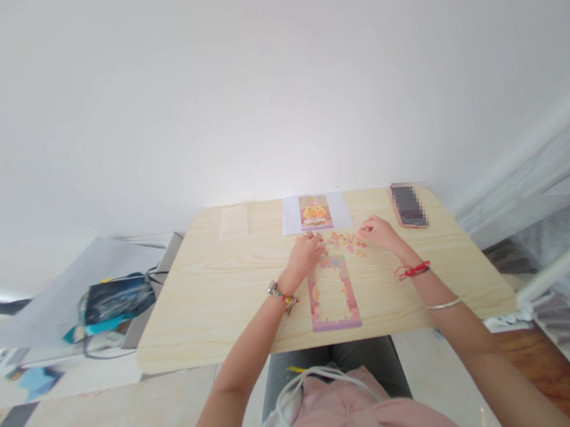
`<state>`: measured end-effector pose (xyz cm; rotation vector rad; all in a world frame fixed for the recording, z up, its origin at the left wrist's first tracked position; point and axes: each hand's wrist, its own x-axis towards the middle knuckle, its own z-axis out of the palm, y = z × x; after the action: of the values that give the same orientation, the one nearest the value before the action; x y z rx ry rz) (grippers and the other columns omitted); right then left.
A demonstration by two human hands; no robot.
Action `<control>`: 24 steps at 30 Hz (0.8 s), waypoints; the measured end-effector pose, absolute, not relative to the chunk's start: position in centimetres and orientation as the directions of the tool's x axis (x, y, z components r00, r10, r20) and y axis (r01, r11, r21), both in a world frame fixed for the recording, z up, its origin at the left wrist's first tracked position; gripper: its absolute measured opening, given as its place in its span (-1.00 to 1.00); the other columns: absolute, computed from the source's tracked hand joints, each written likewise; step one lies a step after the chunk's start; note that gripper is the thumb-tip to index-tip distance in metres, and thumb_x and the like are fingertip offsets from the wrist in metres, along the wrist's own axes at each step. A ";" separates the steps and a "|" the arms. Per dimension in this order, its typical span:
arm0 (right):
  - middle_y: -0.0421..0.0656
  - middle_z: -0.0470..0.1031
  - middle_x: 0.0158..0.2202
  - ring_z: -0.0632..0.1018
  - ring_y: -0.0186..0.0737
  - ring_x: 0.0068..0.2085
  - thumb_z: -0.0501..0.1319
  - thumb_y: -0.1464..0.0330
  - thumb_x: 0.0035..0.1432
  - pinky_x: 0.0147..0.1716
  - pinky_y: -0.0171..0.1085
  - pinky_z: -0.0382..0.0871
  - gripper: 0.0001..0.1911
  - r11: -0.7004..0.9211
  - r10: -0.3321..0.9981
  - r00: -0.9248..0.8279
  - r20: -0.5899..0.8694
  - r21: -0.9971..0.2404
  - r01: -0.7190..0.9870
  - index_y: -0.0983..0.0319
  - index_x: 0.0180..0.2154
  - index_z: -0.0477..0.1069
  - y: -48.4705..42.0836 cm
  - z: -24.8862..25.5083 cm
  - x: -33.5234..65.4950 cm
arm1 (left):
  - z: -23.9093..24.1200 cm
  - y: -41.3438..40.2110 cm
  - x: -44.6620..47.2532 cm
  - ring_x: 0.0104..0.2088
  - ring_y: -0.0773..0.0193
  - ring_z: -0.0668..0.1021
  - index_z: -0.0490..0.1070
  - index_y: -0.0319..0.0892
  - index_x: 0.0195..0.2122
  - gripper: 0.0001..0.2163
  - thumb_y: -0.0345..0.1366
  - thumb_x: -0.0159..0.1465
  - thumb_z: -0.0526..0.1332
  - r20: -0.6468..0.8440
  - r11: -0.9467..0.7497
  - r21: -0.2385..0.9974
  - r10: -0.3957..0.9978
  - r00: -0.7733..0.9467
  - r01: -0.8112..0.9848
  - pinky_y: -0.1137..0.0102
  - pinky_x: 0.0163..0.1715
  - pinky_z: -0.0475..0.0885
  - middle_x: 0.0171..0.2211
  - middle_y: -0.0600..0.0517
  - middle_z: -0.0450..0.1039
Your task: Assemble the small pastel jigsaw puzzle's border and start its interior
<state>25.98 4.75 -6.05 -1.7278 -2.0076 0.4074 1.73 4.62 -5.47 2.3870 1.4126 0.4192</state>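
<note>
Small loose puzzle pieces [345, 241], mostly orange and pink, lie in a heap at the middle of the table. My left hand [307, 254] is on the left end of this heap, its fingers curled down and closed; what they hold is hidden. At the heap's right end, the fingertips of my right hand [379, 233] come together among the pieces, too small to tell what is in them. Nearer to me lies a partly built puzzle [337, 324], a purple-pink border around a bare middle. Behind the heap is a reference picture [316, 213] of an orange pumpkin-like figure on white paper.
The light wooden table [199, 309] stands against a white wall [277, 85]. A phone [409, 206] lies at its back right, a pale flat sheet [234, 222] at its back left. Left of the table, a dark bag [119, 299] rests on a grey surface. A white cable [287, 400] crosses my lap.
</note>
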 end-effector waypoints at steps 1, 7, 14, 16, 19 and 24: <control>-0.18 0.41 -0.45 0.42 -0.29 -0.37 0.14 0.42 -0.03 -0.33 -0.32 0.28 -0.86 0.153 0.986 -0.097 0.136 -0.497 0.854 0.24 -0.54 0.45 4.8 -6.2 25.9 | -5.5 4.6 1.9 -0.31 0.27 0.46 0.39 -0.22 -0.22 -0.82 -0.40 0.16 0.10 0.079 -0.452 0.425 0.881 0.466 0.784 0.40 -0.27 0.35 -0.29 -0.04 0.35; -0.16 0.43 -0.46 0.44 -0.24 -0.33 0.13 0.42 -0.04 -0.32 -0.31 0.28 -0.84 0.140 0.989 -0.093 0.118 -0.493 0.859 0.26 -0.55 0.45 5.1 -6.5 25.7 | -5.0 4.3 2.6 -0.27 0.25 0.46 0.40 -0.24 -0.22 -0.81 -0.43 0.15 0.09 0.070 -0.482 0.402 0.864 0.498 0.779 0.40 -0.26 0.35 -0.29 -0.05 0.36; -0.14 0.45 -0.44 0.45 -0.23 -0.35 0.12 0.37 -0.02 -0.35 -0.32 0.29 -0.84 0.099 0.990 -0.025 0.140 -0.553 0.827 0.26 -0.52 0.45 4.2 -6.8 27.9 | -4.9 3.9 2.3 -0.28 0.28 0.45 0.40 -0.20 -0.23 -0.83 -0.41 0.16 0.10 0.084 -0.483 0.437 0.862 0.500 0.759 0.40 -0.25 0.35 -0.29 -0.02 0.34; -0.15 0.45 -0.45 0.45 -0.23 -0.35 0.12 0.38 -0.03 -0.36 -0.33 0.29 -0.84 0.087 0.991 -0.016 0.131 -0.557 0.826 0.26 -0.53 0.44 3.8 -6.9 28.1 | -5.1 3.6 1.1 -0.30 0.27 0.45 0.40 -0.21 -0.24 -0.83 -0.39 0.16 0.10 0.109 -0.466 0.447 0.876 0.470 0.764 0.39 -0.25 0.35 -0.32 -0.02 0.33; -0.16 0.44 -0.44 0.45 -0.25 -0.36 0.14 0.36 -0.03 -0.36 -0.33 0.29 -0.85 0.105 0.993 -0.050 0.112 -0.577 0.810 0.25 -0.51 0.45 3.0 -6.9 27.4 | -5.4 2.7 -1.6 -0.34 0.27 0.44 0.41 -0.20 -0.25 -0.83 -0.39 0.17 0.08 0.149 -0.411 0.455 0.910 0.388 0.790 0.38 -0.27 0.35 -0.37 -0.01 0.32; -0.14 0.42 -0.37 0.44 -0.28 -0.35 0.15 0.35 -0.01 -0.31 -0.30 0.30 -0.86 0.231 0.972 -0.200 0.121 -0.632 0.739 0.23 -0.45 0.47 2.1 -6.5 23.6 | -6.0 1.1 -5.6 -0.39 0.28 0.42 0.40 -0.23 -0.22 -0.81 -0.40 0.14 0.11 0.145 -0.289 0.460 0.957 0.249 0.840 0.36 -0.29 0.36 -0.44 0.03 0.28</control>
<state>23.64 2.11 -6.55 -1.5665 -2.0090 0.6124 -5.63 1.12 -6.05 2.2369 1.6653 0.5818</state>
